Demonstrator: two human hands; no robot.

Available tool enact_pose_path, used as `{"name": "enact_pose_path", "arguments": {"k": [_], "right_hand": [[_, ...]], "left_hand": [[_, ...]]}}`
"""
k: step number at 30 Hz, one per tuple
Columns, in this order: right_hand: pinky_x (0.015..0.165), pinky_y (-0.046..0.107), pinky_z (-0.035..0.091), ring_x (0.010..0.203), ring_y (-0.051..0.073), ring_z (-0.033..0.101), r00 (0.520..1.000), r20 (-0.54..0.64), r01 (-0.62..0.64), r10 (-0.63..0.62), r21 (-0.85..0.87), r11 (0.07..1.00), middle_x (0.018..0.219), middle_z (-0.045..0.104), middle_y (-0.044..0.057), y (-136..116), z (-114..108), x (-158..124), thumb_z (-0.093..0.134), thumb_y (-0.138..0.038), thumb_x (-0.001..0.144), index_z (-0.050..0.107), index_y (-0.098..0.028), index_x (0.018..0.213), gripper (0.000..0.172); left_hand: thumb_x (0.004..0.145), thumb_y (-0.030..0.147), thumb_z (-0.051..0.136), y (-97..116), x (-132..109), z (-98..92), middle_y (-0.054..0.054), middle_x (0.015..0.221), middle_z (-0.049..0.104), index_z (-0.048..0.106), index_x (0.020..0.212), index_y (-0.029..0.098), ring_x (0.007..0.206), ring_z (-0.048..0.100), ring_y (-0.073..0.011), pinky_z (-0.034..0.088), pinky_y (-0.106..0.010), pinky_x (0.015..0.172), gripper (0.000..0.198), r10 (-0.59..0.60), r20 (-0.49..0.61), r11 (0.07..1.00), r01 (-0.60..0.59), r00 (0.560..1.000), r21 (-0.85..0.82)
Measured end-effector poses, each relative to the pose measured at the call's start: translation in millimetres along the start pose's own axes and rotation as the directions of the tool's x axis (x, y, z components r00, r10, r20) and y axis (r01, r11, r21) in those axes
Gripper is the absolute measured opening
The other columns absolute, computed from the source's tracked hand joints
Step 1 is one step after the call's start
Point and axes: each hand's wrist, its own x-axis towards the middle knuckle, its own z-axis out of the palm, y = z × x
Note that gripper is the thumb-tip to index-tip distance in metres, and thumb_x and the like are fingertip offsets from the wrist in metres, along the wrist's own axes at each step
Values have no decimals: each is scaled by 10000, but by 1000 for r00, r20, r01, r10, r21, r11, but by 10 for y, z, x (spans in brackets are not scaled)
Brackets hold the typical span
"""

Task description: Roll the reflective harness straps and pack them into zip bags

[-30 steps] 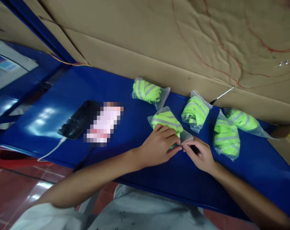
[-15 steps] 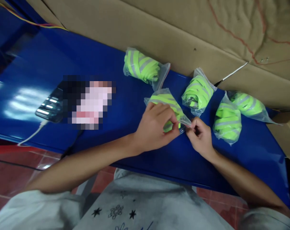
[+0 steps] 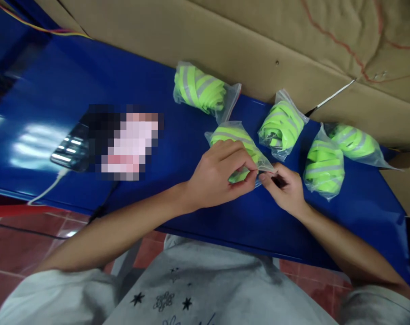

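A clear zip bag with a neon-yellow and grey reflective strap bundled inside lies in front of me, partly hidden by my left hand. My left hand pinches the bag's edge between thumb and forefinger. Close beside it, my right hand grips the same edge near its corner, fingers curled. Other bagged straps lie around: one bag behind to the left, another bag just beyond my right hand, and a pair at the right, the nearer bag against the farther bag.
On the blue table, a phone with a white cable lies at left beside a blurred-out patch. Brown cardboard runs along the back. A thin black-and-white stick leans there.
My left thumb and forefinger have slid slightly right along the bag's edge, closer to my right hand. My right thumb has shifted toward the left fingers. The other bags stay put.
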Motion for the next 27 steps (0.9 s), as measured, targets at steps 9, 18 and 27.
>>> {"name": "enact_pose_path", "arguments": {"k": [9,18,27], "right_hand": [[411,248,380,416,75,436,942,-260,-136,212,281,950,593,413,-103,109,46,109,830,-613,871,371,-268,810,578],[437,255,373,432,84,432,975,56,-223,217,156,962,522,510,-51,-8,-125,234,825,-619,860,705,-223,781,422],[709,300,549,796,180,648,939,276,-219,205,22,975,877,694,14,-52,-242,289,890,-578,784,720,-210,931,431]], "left_hand": [[866,203,642,-469,56,-180,-151,1672,482,454,1580,231,1568,428,-390,378,-588,1221,740,34,441,953,-162,897,258],[827,570,822,-540,-36,-16,-160,1626,485,499,1584,269,1527,421,-445,275,-672,1258,877,-69,412,984,-7,909,180],[966,439,736,-305,-88,106,-154,1631,514,379,1654,291,1441,542,-350,357,-534,1231,789,83,527,945,-235,846,229]]}}
